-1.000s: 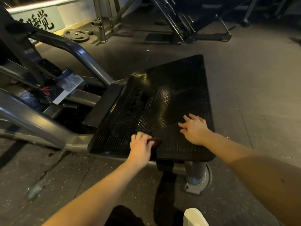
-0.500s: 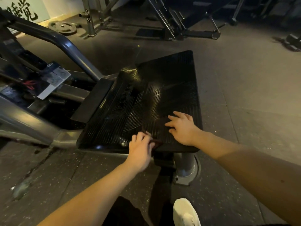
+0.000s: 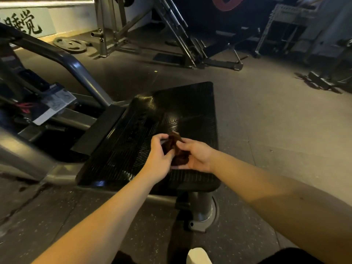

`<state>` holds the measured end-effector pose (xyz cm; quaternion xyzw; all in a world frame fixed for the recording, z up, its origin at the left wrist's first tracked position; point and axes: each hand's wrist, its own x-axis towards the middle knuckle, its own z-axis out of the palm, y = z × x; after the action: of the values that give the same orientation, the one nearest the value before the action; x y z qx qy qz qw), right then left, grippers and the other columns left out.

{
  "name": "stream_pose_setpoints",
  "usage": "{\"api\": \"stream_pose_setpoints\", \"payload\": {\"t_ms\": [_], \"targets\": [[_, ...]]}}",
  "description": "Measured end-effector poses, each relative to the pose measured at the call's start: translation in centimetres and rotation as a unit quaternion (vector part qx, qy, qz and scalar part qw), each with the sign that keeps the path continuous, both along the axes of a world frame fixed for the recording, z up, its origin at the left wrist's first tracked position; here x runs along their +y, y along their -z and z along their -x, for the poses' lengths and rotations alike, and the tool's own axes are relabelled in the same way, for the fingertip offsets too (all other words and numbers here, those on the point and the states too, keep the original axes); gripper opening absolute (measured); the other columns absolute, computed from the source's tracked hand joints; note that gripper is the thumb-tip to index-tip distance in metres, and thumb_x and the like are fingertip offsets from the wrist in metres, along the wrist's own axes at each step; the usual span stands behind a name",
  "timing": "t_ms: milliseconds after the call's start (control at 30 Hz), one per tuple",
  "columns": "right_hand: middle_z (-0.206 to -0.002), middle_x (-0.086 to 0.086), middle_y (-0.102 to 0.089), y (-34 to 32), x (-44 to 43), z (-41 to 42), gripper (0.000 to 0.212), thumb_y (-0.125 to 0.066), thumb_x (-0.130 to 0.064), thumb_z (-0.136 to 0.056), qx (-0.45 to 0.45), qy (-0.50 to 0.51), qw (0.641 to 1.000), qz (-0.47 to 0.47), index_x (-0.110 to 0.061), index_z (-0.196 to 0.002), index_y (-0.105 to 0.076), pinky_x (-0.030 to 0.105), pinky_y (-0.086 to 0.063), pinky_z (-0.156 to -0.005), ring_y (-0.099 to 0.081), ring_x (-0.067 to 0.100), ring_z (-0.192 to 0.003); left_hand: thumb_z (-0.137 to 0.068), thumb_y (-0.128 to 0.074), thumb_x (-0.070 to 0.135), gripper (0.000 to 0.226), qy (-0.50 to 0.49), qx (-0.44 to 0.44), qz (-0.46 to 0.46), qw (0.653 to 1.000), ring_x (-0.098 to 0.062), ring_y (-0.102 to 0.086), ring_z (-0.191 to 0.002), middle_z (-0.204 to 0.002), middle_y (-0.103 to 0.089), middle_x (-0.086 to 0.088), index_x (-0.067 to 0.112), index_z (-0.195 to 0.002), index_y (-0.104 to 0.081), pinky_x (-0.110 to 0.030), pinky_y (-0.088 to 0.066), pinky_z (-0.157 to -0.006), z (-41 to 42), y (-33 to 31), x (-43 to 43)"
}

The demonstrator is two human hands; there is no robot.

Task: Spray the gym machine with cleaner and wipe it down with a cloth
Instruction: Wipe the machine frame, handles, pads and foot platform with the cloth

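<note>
Dark brown cloth (image 3: 176,147) bunched between left hand (image 3: 159,159) and right hand (image 3: 199,157), both pinching it with curled fingers over the near half of the gym machine's black ribbed footplate (image 3: 171,111); fingers hide part of it, contact with plate unclear, white shoe (image 3: 198,256) cut off at near edge.

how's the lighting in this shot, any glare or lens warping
Head view: dim, warm light; glare streaks on the footplate at its far left corner; the dark cloth barely separates from it; wide-angle stretch swells the forearms toward the bottom edge.
</note>
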<state>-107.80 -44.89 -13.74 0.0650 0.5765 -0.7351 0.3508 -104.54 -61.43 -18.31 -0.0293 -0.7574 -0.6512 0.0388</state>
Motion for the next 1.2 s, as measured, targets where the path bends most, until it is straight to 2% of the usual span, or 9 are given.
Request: {"api": "stream_pose_setpoints", "payload": {"t_ms": [133,233,333,400,600,733,933,1100,1200], "targets": [[-0.128,0.010,-0.069,-0.5,-0.1,3.0,0.037,-0.054,-0.011,-0.105,0.166,0.003,0.967,-0.192,-0.022,-0.139,-0.063,0.050,-0.054,-0.105,-0.065,0.027,-0.122,-0.096,-0.069,0.008,0.060,0.000,-0.042,0.055,0.998,-0.012,-0.048,-0.130,-0.142,-0.045,0.000,0.022,-0.145,-0.038,-0.021,-0.043,-0.103,1.0,0.9,-1.1],[-0.134,0.001,-0.064,0.7,-0.2,5.9,0.037,-0.057,-0.014,-0.103,0.362,-0.082,0.835,-0.406,-0.028,-0.136,-0.065,0.045,-0.044,-0.114,-0.057,0.019,-0.128,-0.098,-0.068,0.028,0.056,0.012,-0.107,0.242,0.964,-0.029,-0.034,-0.142,-0.148,-0.042,-0.008,0.016,-0.147,-0.044,-0.042,-0.032,-0.118,0.9,3.3,-2.4],[-0.162,0.003,-0.036,4.6,-0.4,6.8,0.044,-0.056,-0.016,-0.103,0.387,-0.282,0.650,-0.591,-0.030,-0.145,-0.056,0.059,-0.015,-0.126,-0.022,0.029,-0.154,-0.103,-0.056,0.044,0.064,0.058,-0.206,0.330,0.919,-0.033,-0.019,-0.150,-0.162,-0.030,-0.008,0.016,-0.156,-0.034,-0.047,-0.024,-0.122,0.1,5.9,-3.4],[-0.169,-0.002,-0.025,6.5,-0.4,5.8,0.048,-0.055,-0.012,-0.101,0.413,-0.301,0.600,-0.616,-0.030,-0.146,-0.054,0.062,-0.004,-0.125,-0.007,0.027,-0.158,-0.105,-0.049,0.047,0.065,0.079,-0.211,0.376,0.899,-0.032,-0.013,-0.154,-0.168,-0.018,-0.002,0.022,-0.160,-0.027,-0.049,-0.022,-0.122,-0.1,7.2,-3.8],[-0.144,-0.006,-0.057,7.8,1.9,-0.3,0.030,-0.060,-0.013,-0.100,0.503,-0.267,0.662,-0.486,-0.026,-0.124,-0.071,0.049,-0.023,-0.111,-0.034,0.017,-0.141,-0.109,-0.043,0.042,0.066,0.135,-0.205,0.424,0.872,-0.028,0.001,-0.157,-0.172,-0.001,0.007,0.032,-0.165,-0.011,-0.050,-0.013,-0.124,0.0,7.8,-5.0],[-0.143,-0.012,-0.060,7.3,2.8,-2.8,0.029,-0.058,-0.013,-0.101,0.548,-0.338,0.635,-0.426,-0.026,-0.123,-0.072,0.040,-0.025,-0.100,-0.039,0.014,-0.131,-0.108,-0.043,0.044,0.067,0.152,-0.212,0.430,0.864,-0.027,0.003,-0.157,-0.172,0.001,0.010,0.035,-0.165,-0.008,-0.049,-0.010,-0.124,-0.1,7.4,-5.4],[-0.166,-0.010,-0.031,6.8,1.7,7.2,0.043,-0.056,-0.008,-0.099,0.506,-0.279,0.576,-0.579,-0.032,-0.133,-0.065,0.049,-0.033,-0.104,-0.034,0.025,-0.135,-0.108,-0.043,0.044,0.067,0.142,-0.211,0.433,0.865,-0.026,0.003,-0.157,-0.172,0.001,0.009,0.035,-0.165,-0.009,-0.049,-0.010,-0.124,-0.5,7.4,-5.2],[-0.143,-0.010,-0.057,7.7,1.5,1.5,0.036,-0.060,-0.012,-0.099,0.519,-0.226,0.646,-0.512,-0.026,-0.131,-0.069,0.047,-0.031,-0.103,-0.039,0.018,-0.123,-0.108,-0.042,0.042,0.067,0.141,-0.217,0.434,0.863,-0.025,0.004,-0.157,-0.172,0.001,0.009,0.034,-0.165,-0.008,-0.050,-0.009,-0.125,-0.5,7.4,-5.2],[-0.138,-0.015,-0.062,7.1,3.8,-3.6,0.031,-0.060,-0.014,-0.101,0.559,-0.277,0.649,-0.435,-0.026,-0.128,-0.071,0.039,-0.029,-0.098,-0.041,0.014,-0.118,-0.108,-0.044,0.038,0.066,0.138,-0.217,0.420,0.871,-0.026,0.002,-0.157,-0.172,-0.002,0.007,0.032,-0.165,-0.012,-0.050,-0.008,-0.124,-0.3,7.3,-5.1]]}}
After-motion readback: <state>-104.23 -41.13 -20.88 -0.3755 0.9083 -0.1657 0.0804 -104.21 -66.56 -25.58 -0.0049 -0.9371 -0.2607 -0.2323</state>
